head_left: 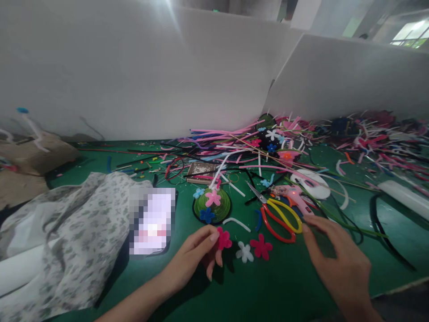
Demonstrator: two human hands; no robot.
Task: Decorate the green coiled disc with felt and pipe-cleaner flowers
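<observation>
Between the thumb and fingers of my left hand (201, 250) is a dark pink flower (224, 239). A white flower (245, 252) and a red-pink flower (261, 247) lie on the green table just right of it. My right hand (335, 255) is at the right, its thumb and index fingertips close together by the yellow handle of the scissors (281, 217) and the pink glue gun (298, 199); whether they hold anything is too small to tell. Beyond my left hand sits a green coiled disc (219, 212) bearing pink, blue and light blue flowers.
A phone (154, 221) lies left of the disc, beside patterned cloth (77, 223). Behind are a small tray of beads (201, 171), loose pipe cleaners (214, 134) and a white oval piece (313, 184). A cardboard box (50, 154) stands far left.
</observation>
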